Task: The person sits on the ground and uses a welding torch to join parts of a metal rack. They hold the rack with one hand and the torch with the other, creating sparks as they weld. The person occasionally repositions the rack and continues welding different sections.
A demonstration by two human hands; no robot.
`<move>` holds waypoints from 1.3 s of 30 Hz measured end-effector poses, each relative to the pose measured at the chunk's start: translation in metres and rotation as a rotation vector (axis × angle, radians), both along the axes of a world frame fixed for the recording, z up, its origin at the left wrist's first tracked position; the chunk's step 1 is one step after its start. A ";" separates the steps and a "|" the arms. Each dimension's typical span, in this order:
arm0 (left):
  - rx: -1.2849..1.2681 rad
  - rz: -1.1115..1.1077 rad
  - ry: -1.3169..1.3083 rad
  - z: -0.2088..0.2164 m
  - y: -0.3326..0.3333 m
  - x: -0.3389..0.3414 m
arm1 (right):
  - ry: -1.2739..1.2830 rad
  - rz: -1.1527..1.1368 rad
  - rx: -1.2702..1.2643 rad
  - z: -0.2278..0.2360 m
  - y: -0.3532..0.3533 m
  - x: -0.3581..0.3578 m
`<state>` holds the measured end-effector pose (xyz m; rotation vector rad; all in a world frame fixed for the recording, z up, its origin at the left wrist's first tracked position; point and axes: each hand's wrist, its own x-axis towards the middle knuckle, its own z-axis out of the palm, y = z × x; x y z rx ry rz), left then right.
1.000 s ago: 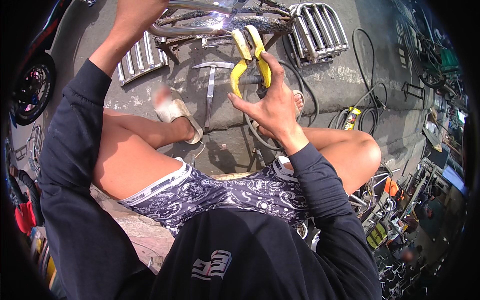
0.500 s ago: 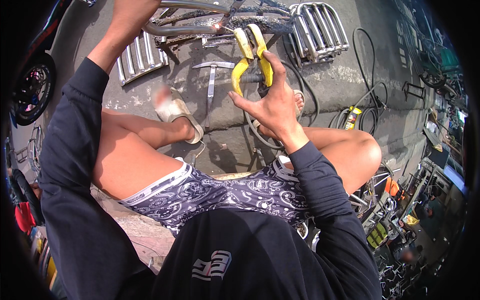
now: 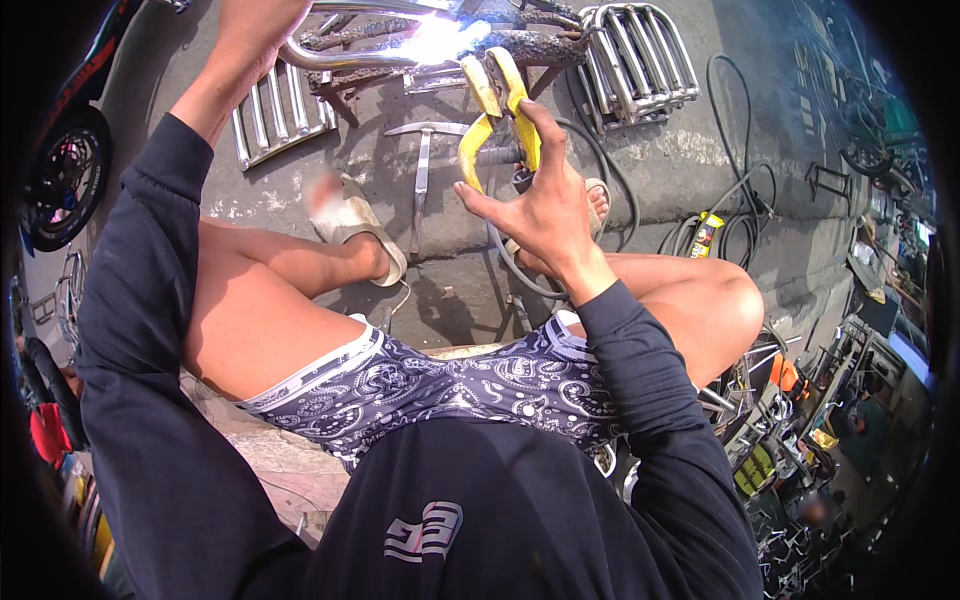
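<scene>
My right hand [image 3: 550,205] is closed on a yellow welding electrode holder [image 3: 528,135], thumb and fingers on its two levers. Just beyond the holder's jaws, a white-blue welding arc [image 3: 445,42] glares and hides the joint and the rod's tip. At the top edge my left hand [image 3: 255,30] grips a bent shiny metal tube [image 3: 350,60]; its fingers are partly out of view. The tube rests over a rough, spatter-crusted metal stand [image 3: 530,45]. A chipping hammer [image 3: 423,165] lies on the ground between my feet.
Slatted chrome racks [image 3: 640,65] are stacked at the right of the stand, and another slatted rack [image 3: 280,115] lies at the left. Black cables [image 3: 735,185] coil on the ground near a yellow packet [image 3: 705,235]. A motorcycle wheel [image 3: 70,180] stands far left; metal parts clutter the right.
A bright arc has lit at the tube's joint, where only a small glow showed before. Both hands have shifted very slightly; smoke now drifts at the upper right.
</scene>
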<state>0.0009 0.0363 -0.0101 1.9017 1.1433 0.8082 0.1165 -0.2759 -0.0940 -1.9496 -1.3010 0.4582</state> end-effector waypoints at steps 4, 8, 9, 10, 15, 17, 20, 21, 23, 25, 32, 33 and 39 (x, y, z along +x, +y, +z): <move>0.054 -0.001 0.050 0.001 -0.001 0.000 | -0.023 -0.003 0.008 0.000 0.001 0.000; 0.025 0.000 0.037 0.003 0.000 0.001 | -0.014 -0.002 -0.002 0.000 0.001 0.000; 0.024 -0.002 0.032 0.003 -0.001 0.001 | -0.001 -0.003 -0.014 0.000 0.001 0.000; 0.025 -0.005 0.036 0.002 -0.001 0.001 | 0.002 0.000 -0.010 -0.001 0.001 0.000; -0.051 0.003 -0.121 0.001 -0.005 0.003 | 0.070 -0.012 0.017 -0.001 0.003 0.000; -0.046 -0.007 0.000 0.003 -0.004 0.002 | 0.053 -0.023 0.132 -0.001 0.005 0.000; 0.018 -0.046 0.014 0.004 -0.005 -0.003 | 0.054 -0.033 0.122 0.000 0.004 0.001; 0.048 -0.066 -0.010 0.004 -0.005 -0.003 | 0.047 -0.035 0.102 0.000 0.003 0.001; 0.078 -0.070 -0.034 0.003 -0.004 -0.004 | 0.025 -0.021 0.086 0.000 0.003 0.001; 0.080 -0.060 -0.033 0.001 -0.003 -0.003 | 0.011 -0.011 0.074 -0.002 0.003 0.001; 0.059 -0.044 0.002 -0.004 0.006 -0.003 | -0.020 0.004 0.058 -0.005 0.003 0.002; 0.044 -0.039 0.015 -0.004 0.007 -0.003 | -0.010 0.008 0.037 -0.004 0.002 0.002; 0.066 -0.072 0.021 0.002 0.003 -0.003 | 0.000 0.003 0.010 -0.004 0.003 0.001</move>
